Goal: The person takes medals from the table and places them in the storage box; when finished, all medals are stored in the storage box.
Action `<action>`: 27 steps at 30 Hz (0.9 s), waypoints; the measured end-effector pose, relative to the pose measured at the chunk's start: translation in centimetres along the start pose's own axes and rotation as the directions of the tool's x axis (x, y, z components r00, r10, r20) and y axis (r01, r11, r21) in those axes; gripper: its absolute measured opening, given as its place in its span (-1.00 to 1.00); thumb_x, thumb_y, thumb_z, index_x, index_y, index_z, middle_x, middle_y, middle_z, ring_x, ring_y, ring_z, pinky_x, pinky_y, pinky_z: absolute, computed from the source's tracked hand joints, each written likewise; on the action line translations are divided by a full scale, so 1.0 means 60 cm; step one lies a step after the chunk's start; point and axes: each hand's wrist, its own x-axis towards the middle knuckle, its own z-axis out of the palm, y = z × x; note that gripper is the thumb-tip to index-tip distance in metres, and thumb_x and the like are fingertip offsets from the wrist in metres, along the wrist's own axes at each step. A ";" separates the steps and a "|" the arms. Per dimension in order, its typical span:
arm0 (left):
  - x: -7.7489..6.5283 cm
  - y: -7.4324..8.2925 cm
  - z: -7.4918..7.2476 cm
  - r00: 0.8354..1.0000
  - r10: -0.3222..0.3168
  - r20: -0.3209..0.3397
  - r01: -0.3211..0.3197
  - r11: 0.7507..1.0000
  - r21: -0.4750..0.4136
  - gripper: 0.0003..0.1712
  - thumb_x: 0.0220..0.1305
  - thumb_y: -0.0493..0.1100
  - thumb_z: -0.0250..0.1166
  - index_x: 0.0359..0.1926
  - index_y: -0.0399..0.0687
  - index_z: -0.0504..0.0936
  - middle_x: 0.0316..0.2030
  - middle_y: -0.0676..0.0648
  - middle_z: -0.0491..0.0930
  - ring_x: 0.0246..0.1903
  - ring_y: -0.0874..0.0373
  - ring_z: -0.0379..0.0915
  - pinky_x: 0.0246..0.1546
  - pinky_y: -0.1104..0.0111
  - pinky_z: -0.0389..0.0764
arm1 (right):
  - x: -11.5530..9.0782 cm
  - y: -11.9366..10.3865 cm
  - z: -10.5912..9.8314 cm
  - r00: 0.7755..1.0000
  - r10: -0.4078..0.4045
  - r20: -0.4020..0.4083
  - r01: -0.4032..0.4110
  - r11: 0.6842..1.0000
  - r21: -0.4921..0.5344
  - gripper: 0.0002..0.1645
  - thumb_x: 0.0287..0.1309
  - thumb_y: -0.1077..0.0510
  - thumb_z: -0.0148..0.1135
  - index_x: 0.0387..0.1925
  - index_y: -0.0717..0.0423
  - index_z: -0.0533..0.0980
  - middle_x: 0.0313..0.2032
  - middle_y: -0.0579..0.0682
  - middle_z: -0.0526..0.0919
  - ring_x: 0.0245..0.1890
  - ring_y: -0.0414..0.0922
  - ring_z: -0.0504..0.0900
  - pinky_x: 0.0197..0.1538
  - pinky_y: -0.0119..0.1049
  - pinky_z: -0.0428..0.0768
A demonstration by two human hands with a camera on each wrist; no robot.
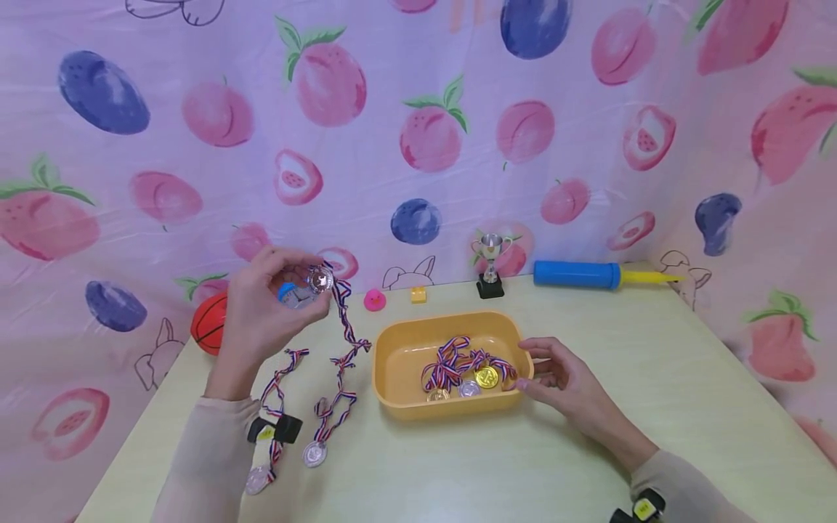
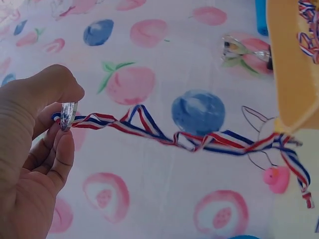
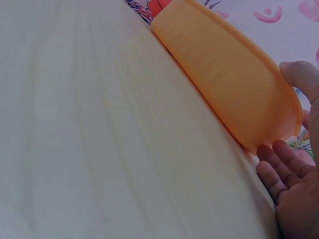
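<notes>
My left hand is raised over the table's left part and pinches a silver medal between thumb and fingers. Its red, white and blue ribbon hangs down toward the table beside the tub. At the right end of a yellow-orange plastic tub, my right hand grips the wall, thumb at the rim and fingers against the outside. Inside the tub lie tangled ribbons, a gold medal and a silver medal. Two more silver medals lie with ribbons left of the tub.
Along the back stand a blue clock, a pink duck, a small yellow block and a silver trophy cup. A blue pump lies at the back right. A red ball sits at the left.
</notes>
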 end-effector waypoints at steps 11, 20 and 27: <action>0.050 0.038 0.035 0.996 0.087 0.038 -0.087 0.996 -0.002 -0.46 0.00 -0.40 0.73 0.07 -0.17 0.86 -0.12 -0.09 0.67 -0.17 0.13 0.56 -0.09 0.58 0.67 | -0.001 -0.003 -0.002 1.000 0.009 0.002 -0.009 1.000 -0.004 -0.27 0.42 0.01 0.56 0.50 -0.11 0.45 0.40 0.12 0.58 0.23 0.13 0.65 0.14 -0.37 0.70; 0.057 0.053 0.083 0.989 0.116 0.090 -0.113 0.993 -0.037 -0.43 -0.02 -0.42 0.75 0.09 -0.16 0.86 -0.08 -0.09 0.70 -0.17 0.06 0.65 -0.05 0.50 0.70 | -0.001 -0.002 -0.003 1.000 0.006 0.002 -0.006 1.000 -0.004 -0.28 0.41 -0.01 0.56 0.48 -0.15 0.46 0.39 0.11 0.59 0.23 0.12 0.65 0.15 -0.37 0.69; 0.037 0.047 0.122 0.983 0.052 0.177 -0.051 0.999 -0.006 -0.47 0.07 -0.33 0.75 0.11 -0.12 0.85 -0.05 -0.03 0.70 -0.11 0.12 0.66 -0.02 0.26 0.77 | -0.002 -0.002 -0.002 1.000 0.004 0.009 -0.005 1.000 0.012 -0.30 0.43 0.01 0.54 0.49 -0.14 0.46 0.40 0.12 0.58 0.23 0.13 0.65 0.15 -0.36 0.70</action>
